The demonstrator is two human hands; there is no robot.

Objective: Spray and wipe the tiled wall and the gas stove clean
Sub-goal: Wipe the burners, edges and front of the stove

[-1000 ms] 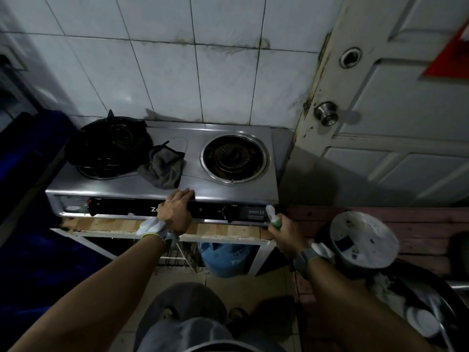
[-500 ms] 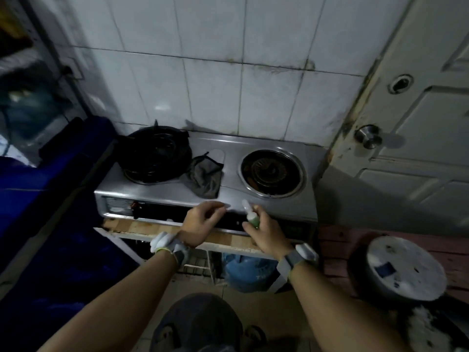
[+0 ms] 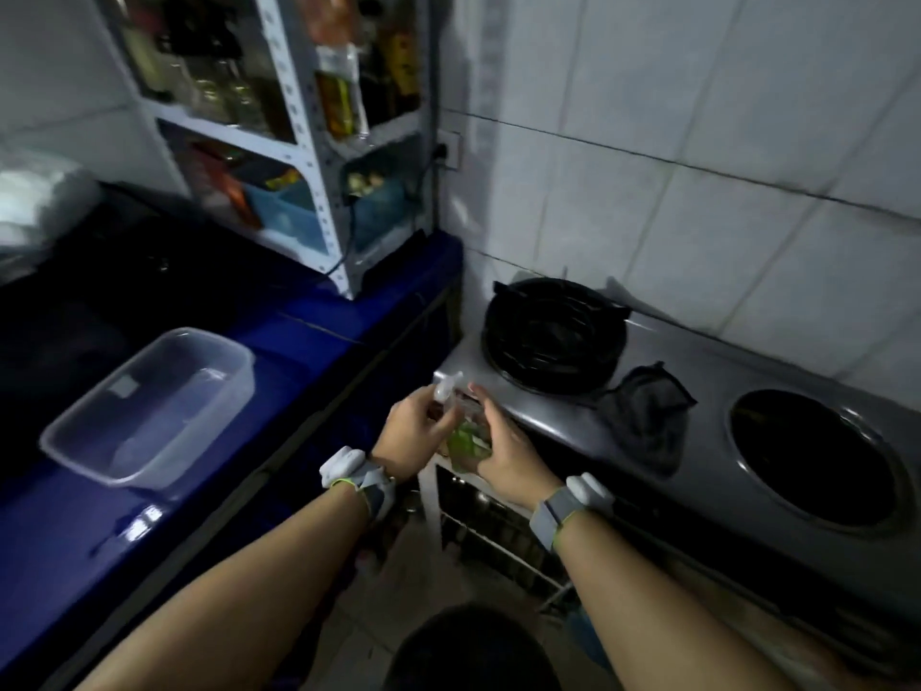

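Mostly hidden and blurred, the spray bottle point(image 3: 466, 437) sits between both hands at the eight-o'clock corner of the stove point(image 3: 707, 386). The right hand point(image 3: 508, 453) curls its fingers round the body, and the left hand point(image 3: 411, 436) pinches the nozzle. Earlier, only the right held it.

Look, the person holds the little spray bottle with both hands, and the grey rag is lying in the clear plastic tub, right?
Not quite. The head view shows the grey rag lying on top of the gas stove, between its two burners, not in the clear plastic tub. The rest is right: the left hand and the right hand both hold the little spray bottle.
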